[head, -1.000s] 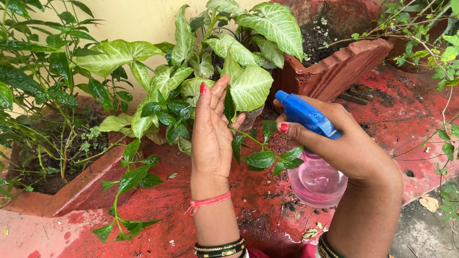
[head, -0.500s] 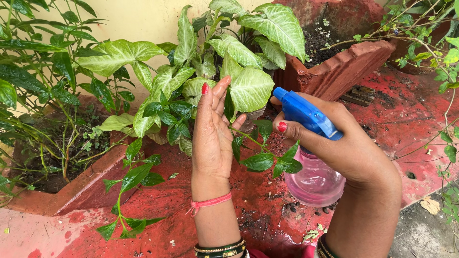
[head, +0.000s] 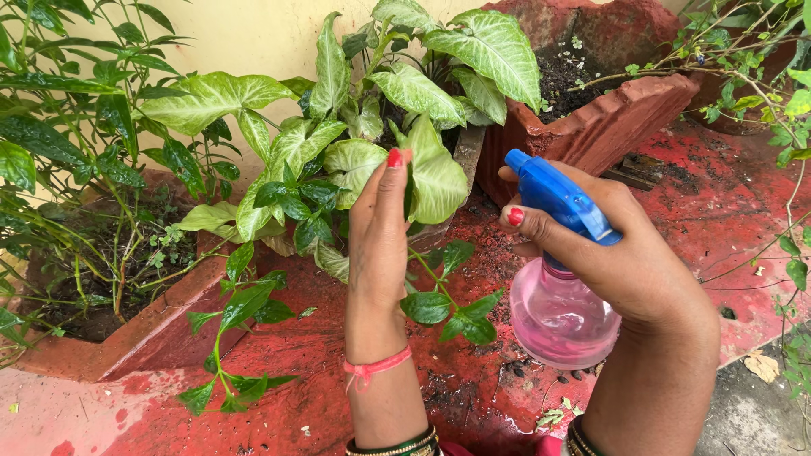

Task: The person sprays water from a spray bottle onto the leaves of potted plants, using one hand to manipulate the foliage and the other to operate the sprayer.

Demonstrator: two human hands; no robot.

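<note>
My right hand grips the pink spray bottle, one finger on its blue trigger head. My left hand, fingers pressed together, stands upright against a pale variegated leaf.

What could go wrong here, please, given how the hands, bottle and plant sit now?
The left hand presses against a pale veined leaf, which might crease. The right hand holds the pink spray bottle with blue nozzle close, so spray could wet the left hand instead. The thin dark-leaved stem could snap.
</note>
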